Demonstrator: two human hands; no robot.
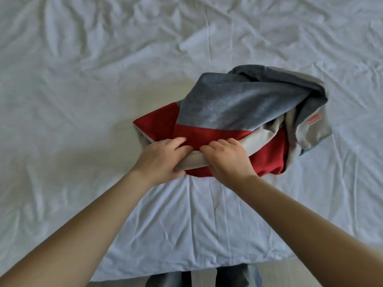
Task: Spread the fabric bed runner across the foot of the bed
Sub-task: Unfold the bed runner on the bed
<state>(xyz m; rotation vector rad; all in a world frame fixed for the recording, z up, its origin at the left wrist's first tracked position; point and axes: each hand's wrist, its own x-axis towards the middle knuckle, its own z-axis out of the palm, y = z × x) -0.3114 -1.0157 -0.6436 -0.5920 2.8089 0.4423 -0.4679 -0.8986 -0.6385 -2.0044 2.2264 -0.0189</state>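
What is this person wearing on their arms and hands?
Nothing that shows. The left hand and right hand have no gloves, rings or watch in view. The left forearm and right forearm are bare too, with no sleeve reaching into the picture.

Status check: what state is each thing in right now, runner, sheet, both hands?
bed runner: bunched in a heap, not yet spread.
left hand: grips the runner's near edge.
right hand: grips the same edge, beside the left.
sheet: wrinkled, lying flat.
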